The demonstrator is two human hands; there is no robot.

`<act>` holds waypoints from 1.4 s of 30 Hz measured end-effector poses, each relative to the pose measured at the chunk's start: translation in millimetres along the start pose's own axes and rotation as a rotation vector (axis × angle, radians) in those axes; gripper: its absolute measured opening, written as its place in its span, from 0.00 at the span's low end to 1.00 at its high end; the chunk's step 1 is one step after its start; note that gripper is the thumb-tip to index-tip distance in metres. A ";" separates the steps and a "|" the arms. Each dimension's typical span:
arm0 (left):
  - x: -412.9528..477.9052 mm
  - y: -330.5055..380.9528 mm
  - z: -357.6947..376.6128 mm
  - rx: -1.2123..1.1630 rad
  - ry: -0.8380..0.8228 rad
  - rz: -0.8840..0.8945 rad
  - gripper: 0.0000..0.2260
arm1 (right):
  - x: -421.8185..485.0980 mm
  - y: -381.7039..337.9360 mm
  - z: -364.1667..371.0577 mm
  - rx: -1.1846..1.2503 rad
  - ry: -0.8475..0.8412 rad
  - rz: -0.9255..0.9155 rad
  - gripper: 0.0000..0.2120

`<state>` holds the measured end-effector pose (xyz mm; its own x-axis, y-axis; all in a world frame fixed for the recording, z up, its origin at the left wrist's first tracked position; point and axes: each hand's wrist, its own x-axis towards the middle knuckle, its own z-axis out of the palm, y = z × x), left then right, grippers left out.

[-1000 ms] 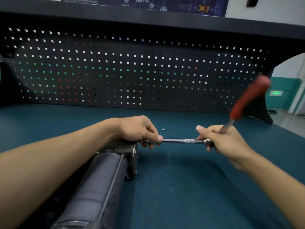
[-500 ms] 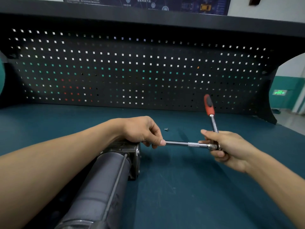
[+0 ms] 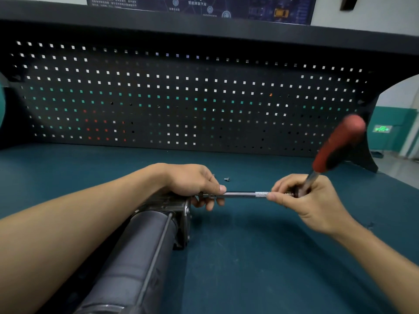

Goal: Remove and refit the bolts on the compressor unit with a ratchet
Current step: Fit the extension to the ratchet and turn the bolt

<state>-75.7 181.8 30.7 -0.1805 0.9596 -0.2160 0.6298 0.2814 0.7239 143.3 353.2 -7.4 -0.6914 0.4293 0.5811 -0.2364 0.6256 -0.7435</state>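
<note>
The compressor unit (image 3: pixel 140 252) lies on the bench (image 3: pixel 249 257). The left hand (image 3: pixel 195 182) pinches the bar (image 3: pixel 242 195) beside it. The right hand (image 3: pixel 303 200) grips the ratchet (image 3: pixel 333 150). This looks like the turning step; next needs a steady swing.

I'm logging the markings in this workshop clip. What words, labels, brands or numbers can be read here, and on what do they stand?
Nothing can be read for certain.
On the poster: a heading in Chinese characters with smaller lines, too small and blurred to read.
On the green sign at the far wall: lit symbols, too blurred to read.
On the ratchet and the compressor: no text shows.
</note>
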 end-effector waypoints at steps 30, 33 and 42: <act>0.1 -2.8 1.8 0.075 0.040 0.058 0.11 | 9.1 -10.9 1.8 0.442 0.065 0.971 0.18; -1.0 -1.2 1.8 0.082 0.040 0.058 0.11 | 6.3 -8.8 4.9 0.333 0.089 0.817 0.19; -1.5 -2.5 -0.1 0.051 0.053 0.063 0.09 | -4.7 -7.0 1.9 -0.020 0.011 -0.008 0.25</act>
<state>-77.1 179.7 29.2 -0.1783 0.9747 -0.1351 0.6783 0.2212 0.7007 146.9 345.5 -5.6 -0.6821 0.4312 0.5906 -0.2284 0.6416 -0.7322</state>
